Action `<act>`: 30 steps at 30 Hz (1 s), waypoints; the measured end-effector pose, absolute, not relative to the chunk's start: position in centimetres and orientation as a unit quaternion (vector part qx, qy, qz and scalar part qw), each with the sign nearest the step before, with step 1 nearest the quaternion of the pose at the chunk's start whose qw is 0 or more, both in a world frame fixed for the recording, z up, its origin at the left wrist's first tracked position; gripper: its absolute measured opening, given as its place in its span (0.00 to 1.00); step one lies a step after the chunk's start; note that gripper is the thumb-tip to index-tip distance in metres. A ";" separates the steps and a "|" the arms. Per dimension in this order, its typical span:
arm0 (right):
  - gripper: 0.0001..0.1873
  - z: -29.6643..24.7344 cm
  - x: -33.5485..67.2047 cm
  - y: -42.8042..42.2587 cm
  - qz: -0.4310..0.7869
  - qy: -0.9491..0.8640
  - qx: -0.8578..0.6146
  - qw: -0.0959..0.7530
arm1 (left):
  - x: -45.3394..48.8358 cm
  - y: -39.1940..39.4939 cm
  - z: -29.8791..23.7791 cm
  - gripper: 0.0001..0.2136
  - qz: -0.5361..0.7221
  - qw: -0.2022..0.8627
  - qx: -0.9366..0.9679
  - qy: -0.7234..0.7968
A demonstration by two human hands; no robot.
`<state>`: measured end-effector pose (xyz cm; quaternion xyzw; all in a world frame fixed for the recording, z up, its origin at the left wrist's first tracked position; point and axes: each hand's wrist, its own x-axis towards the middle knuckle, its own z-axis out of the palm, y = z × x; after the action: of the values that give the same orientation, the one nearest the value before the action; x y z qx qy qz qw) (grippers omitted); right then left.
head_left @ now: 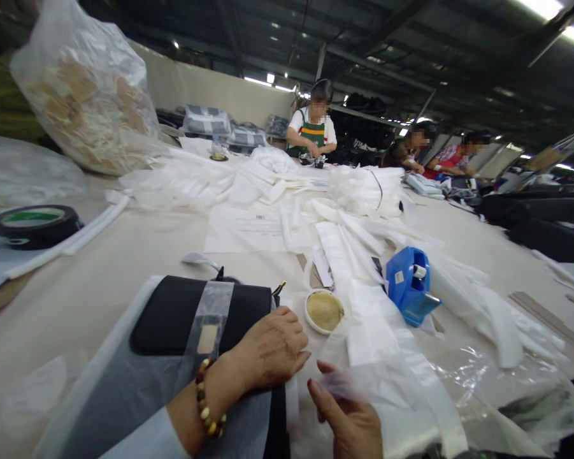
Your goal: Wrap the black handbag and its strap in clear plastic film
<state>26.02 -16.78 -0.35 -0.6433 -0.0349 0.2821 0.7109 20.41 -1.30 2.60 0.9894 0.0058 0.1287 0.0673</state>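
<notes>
A black handbag (172,312) lies in front of me, with a clear strip (215,306) across its flap and translucent grey wrapping (138,389) over its lower part. My left hand (267,344), a beaded bracelet at its wrist, rests at the bag's right edge. Its fingers are curled downward, and the tips are hidden. To its right, my right hand (348,414) is closed on thin translucent plastic film (387,376), which drapes over the index finger. Just beyond both hands sits a shallow white dish (325,311) of yellowish material.
A blue tape dispenser (408,287) stands right of the dish. White plastic strips (344,255) and a printed sheet (243,226) cover the table's middle. At left are a black tape roll (33,224) and a large filled plastic bag (90,95). Co-workers (314,124) work farther back.
</notes>
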 end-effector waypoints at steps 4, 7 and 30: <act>0.27 0.2 26.9 -17.1 0.290 -0.027 -0.602 0.743 | 20.3 -1.4 2.7 0.10 0.137 0.081 0.987 0.013; 0.25 0.3 28.1 -17.7 0.292 0.019 -0.588 0.754 | 20.3 -1.4 2.6 0.09 0.148 0.096 0.984 0.013; 0.17 -1.8 33.9 -22.9 0.175 0.112 -0.612 0.763 | 20.3 -1.5 2.3 0.09 0.186 0.134 0.973 0.005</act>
<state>33.86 -22.88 -1.80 -0.6124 0.1116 0.1754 0.7627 20.32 -1.46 2.27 0.9734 0.0047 0.1858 0.1336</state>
